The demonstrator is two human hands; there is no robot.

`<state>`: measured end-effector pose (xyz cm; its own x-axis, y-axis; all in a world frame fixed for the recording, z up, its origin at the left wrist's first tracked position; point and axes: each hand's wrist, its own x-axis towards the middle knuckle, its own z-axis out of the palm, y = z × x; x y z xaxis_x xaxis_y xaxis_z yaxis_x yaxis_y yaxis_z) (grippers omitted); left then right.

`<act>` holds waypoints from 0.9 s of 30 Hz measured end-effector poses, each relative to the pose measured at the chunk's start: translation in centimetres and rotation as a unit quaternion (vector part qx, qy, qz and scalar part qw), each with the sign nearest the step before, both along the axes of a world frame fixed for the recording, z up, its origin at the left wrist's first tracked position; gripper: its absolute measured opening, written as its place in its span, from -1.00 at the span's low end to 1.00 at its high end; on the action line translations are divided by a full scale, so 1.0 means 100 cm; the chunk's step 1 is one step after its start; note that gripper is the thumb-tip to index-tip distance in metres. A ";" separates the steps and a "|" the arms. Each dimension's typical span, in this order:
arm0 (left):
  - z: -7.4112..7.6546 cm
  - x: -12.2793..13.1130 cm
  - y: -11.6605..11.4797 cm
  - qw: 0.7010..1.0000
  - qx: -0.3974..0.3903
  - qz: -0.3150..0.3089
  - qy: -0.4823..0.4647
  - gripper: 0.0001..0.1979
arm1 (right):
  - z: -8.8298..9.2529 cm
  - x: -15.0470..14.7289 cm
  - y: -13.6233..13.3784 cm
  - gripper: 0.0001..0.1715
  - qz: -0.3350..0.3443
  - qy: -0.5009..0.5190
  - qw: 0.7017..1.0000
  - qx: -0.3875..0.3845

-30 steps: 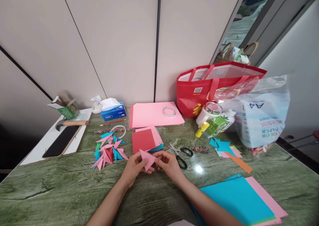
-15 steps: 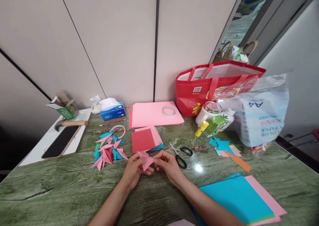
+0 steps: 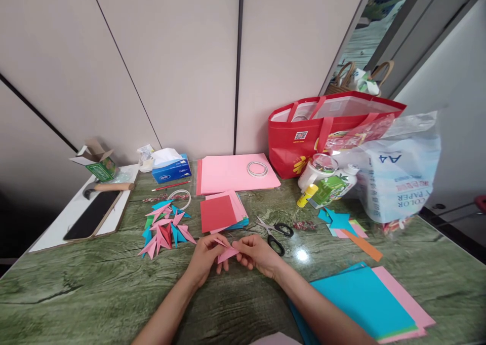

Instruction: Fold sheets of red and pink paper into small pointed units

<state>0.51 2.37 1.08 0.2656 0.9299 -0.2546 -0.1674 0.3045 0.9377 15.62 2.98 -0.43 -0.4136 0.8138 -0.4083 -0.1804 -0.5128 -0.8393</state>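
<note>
Between my hands is a small folded piece of pink paper (image 3: pixel 227 255), held above the table in front of me. My left hand (image 3: pixel 205 258) grips its left side, and my right hand (image 3: pixel 256 254) pinches its right corner. Just beyond them lies a stack of square paper with a red sheet (image 3: pixel 218 214) on top. Left of my hands is a heap of folded paper pieces (image 3: pixel 164 236) in pink, blue, red and green. Scissors (image 3: pixel 275 231) with black handles rest open to the right of the stack.
Large pink sheets (image 3: pixel 224 175) lie at the back, near a tissue box (image 3: pixel 170 170). On the right stand a red bag (image 3: pixel 284 150), a yellow glue stick (image 3: pixel 307 196) and a plastic paper pack (image 3: pixel 398 178). Blue sheets (image 3: pixel 364 299) lie beside my right forearm. A phone (image 3: pixel 92 217) and hammer (image 3: pixel 110 187) are at left.
The pink paper has been tilted and its folds now stand apart, where a flat triangle faced me before. Both hands have shifted slightly and stay on it.
</note>
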 end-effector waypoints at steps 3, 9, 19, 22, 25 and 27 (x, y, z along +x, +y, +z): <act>0.000 0.000 0.001 1.000 0.004 -0.001 0.013 -0.98 | 0.000 -0.001 -0.001 -0.56 0.003 -0.020 1.000 0.022; 0.005 -0.001 0.002 1.000 0.013 -0.008 0.020 -0.77 | -0.005 -0.006 -0.002 -0.55 -0.052 -0.049 0.992 0.105; -0.005 0.001 0.002 0.994 0.040 0.025 0.098 -0.77 | -0.011 -0.013 -0.006 -0.58 -0.063 -0.097 0.978 0.173; -0.005 0.002 0.002 0.995 0.036 0.039 0.090 -0.79 | -0.015 -0.015 -0.007 -0.62 -0.048 -0.104 0.977 0.182; -0.005 0.002 0.002 0.996 0.026 0.030 0.081 -0.81 | -0.019 -0.015 -0.009 -0.66 -0.041 -0.115 0.970 0.208; -0.006 0.001 0.002 0.997 0.023 0.022 0.077 -0.81 | -0.020 -0.014 -0.009 -0.68 -0.037 -0.127 0.963 0.234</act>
